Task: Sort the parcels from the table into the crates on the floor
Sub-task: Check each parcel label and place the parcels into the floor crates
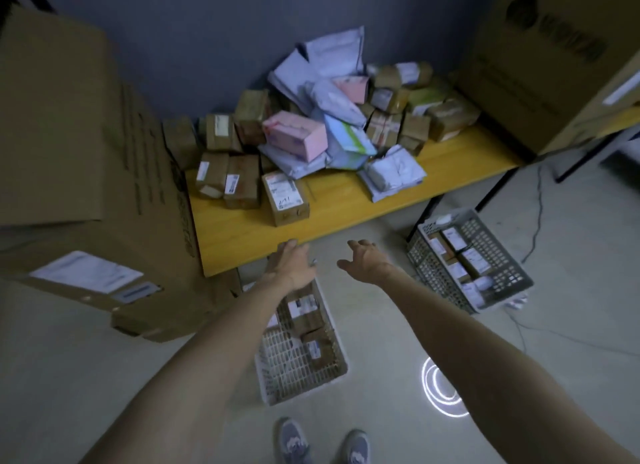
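Over the table (242, 235) edge, left hand (291, 262) and right hand (367, 259) spread (both empty)

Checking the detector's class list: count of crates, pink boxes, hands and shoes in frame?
Crates on the floor: 2, a white crate and a grey crate
Pink boxes on the table: 2, a large pink box and a small pink box
Hands: 2, left hand and right hand, both empty
Shoes: 2
Total: 8
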